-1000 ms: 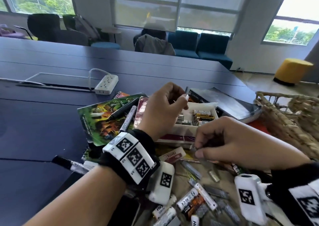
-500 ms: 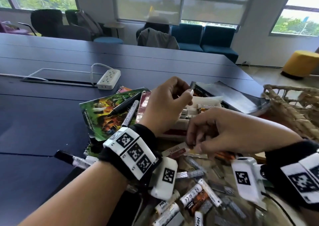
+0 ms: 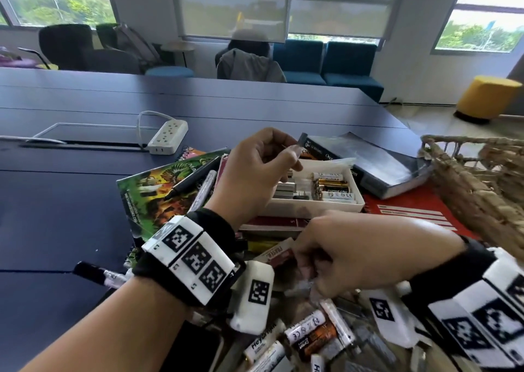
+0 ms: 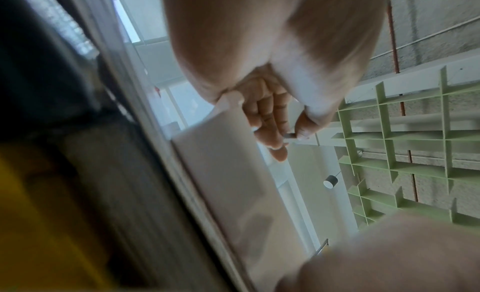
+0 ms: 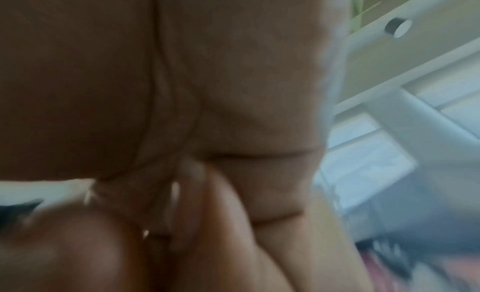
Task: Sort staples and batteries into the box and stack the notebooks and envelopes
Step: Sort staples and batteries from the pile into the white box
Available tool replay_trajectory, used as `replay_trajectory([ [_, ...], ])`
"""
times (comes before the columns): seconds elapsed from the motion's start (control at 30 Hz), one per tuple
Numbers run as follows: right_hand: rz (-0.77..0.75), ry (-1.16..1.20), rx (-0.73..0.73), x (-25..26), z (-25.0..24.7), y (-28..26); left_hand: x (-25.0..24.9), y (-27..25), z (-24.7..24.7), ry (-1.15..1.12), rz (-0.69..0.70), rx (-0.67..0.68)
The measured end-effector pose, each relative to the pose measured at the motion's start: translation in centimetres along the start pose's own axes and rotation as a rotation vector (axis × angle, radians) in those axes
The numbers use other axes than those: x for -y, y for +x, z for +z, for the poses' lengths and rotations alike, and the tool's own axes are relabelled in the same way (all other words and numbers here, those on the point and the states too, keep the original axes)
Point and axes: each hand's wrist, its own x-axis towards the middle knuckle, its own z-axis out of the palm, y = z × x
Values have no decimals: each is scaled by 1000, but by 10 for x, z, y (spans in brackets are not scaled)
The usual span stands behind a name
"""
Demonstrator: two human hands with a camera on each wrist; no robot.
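A short grey strip of staples (image 3: 302,139) is pinched between the thumb and curled fingers of the left hand (image 3: 256,173), above the far left corner of the shallow white cardboard box (image 3: 314,205). Batteries and more staples are kept inside this box. The right hand (image 3: 365,254) is lowered, fingers curled, over the loose white and black batteries (image 3: 313,330) near the person; whether something is held cannot be told.

My head camera looks forward and down over the bench (image 3: 71,201), wide enough for both wrists. My left wrist camera sits close under the left hand (image 4: 270,120), facing up toward the ceiling. The right wrist view is pressed against blurred skin.
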Motion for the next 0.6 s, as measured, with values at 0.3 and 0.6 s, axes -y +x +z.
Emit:
replay_trajectory([
  [0.3,-14,120,-403,-16,-34,-20,-6,8,-24,324,104,13],
  [0.6,107,373,-853,-37,-15,10,-19,8,-31,824,26,205],
])
